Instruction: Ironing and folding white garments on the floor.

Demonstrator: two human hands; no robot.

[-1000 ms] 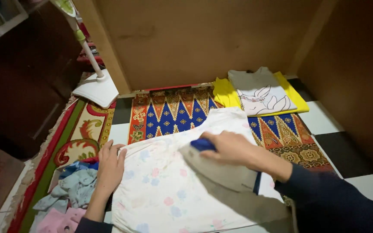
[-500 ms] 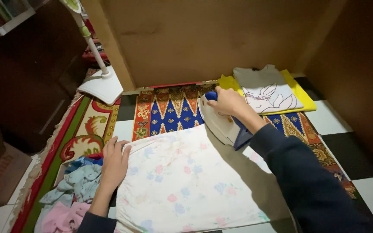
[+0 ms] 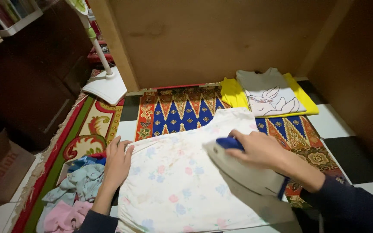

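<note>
Two hands: right (image 3: 262, 149) gripping iron (image 3: 242, 170), left (image 3: 117, 162) flat

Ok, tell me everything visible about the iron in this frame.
The clothes iron has a pale grey-beige body with a blue handle, gripped from above by the right hand. It rests soleplate down on the white floral garment, nose pointing toward the left hand, which presses the garment's edge. The soleplate is hidden. A dark blue part shows at its rear.
</note>
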